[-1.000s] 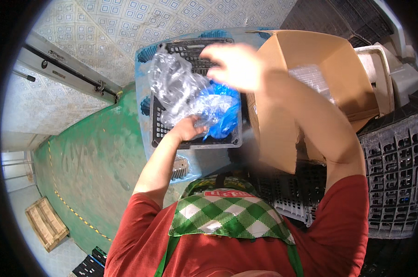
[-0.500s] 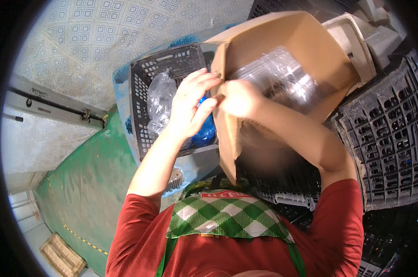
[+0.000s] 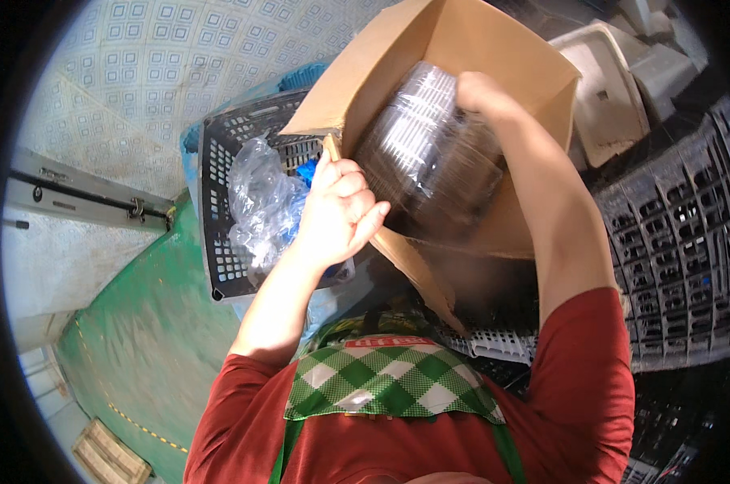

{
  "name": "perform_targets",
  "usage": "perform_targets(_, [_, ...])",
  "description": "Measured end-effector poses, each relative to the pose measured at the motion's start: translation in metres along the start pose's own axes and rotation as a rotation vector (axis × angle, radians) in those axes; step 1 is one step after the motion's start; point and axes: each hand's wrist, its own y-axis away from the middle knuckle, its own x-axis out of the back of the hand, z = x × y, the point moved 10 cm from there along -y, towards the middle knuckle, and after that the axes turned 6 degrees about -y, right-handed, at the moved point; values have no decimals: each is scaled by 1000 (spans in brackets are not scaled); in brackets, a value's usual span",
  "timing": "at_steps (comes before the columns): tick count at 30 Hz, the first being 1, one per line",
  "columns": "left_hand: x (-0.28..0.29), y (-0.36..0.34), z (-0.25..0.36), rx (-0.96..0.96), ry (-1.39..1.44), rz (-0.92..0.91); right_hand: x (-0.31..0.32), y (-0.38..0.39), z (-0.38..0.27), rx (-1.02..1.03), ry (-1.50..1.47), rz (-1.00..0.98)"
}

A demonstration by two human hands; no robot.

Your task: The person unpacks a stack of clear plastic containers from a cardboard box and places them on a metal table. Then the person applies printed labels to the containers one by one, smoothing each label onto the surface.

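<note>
A cardboard box (image 3: 534, 48) stands open and tilted in front of me. Inside lies a stack of clear plastic containers (image 3: 421, 101), shiny and partly blurred. My left hand (image 3: 338, 211) is closed around the box's near left flap, thumb sticking out to the right. Reaching over the box's right side, my right hand (image 3: 482, 93) is curled at the upper right corner of the stack. Its fingertips are hidden against the containers.
Left of the box, a black plastic crate (image 3: 219, 262) holds crumpled clear plastic bags (image 3: 260, 194) and something blue. A black crate (image 3: 663, 242) leans at the right. A white tub (image 3: 599, 97) stands behind it. Green floor (image 3: 151, 323) lies at left.
My right hand has gone from the left flap into the box, onto the containers. The box has shifted and turned leftward. My left hand has closed on the flap.
</note>
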Motion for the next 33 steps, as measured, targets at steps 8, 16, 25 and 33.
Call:
perform_targets(8, [3, 26, 1, 27, 88, 37, -173, -87, 41, 303, 439, -362])
perform_targets(16, [1, 31, -1, 92, 90, 47, -200, -73, 53, 327, 583, -471])
perform_targets(25, [1, 36, -3, 82, 104, 46, -184, -62, 66, 138, 259, -67])
perform_targets(33, [5, 33, 4, 15, 45, 62, -194, -77, 113, -12, -433, -74])
